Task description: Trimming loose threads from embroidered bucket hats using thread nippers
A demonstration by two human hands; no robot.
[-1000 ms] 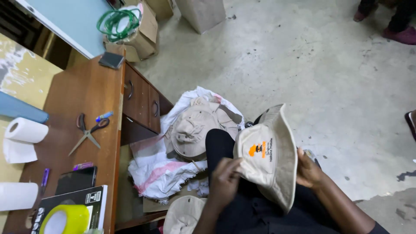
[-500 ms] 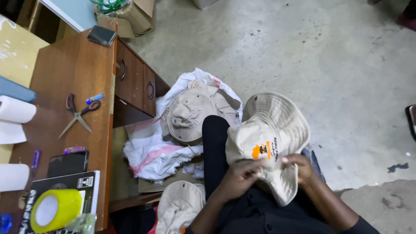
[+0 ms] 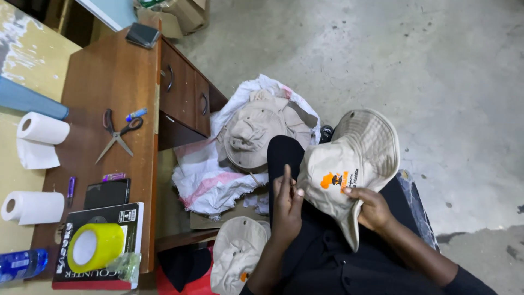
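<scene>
Rough grey concrete floor (image 3: 436,71) spreads behind a brown wooden desk (image 3: 103,82), where soft white paper rolls (image 3: 41,131), steel scissors (image 3: 117,133) and a glossy yellow tape ring (image 3: 95,247) lie. Just right of its drawers, a limp beige hat (image 3: 251,134) rests on a crumpled woven sack (image 3: 210,180). Over the dark-trousered lap, the left hand (image 3: 286,205) lies flat, fingers straight, touching a stiff wide-brimmed beige cloth hat (image 3: 349,169); the right hand (image 3: 371,208) curls closed around its brim.
</scene>
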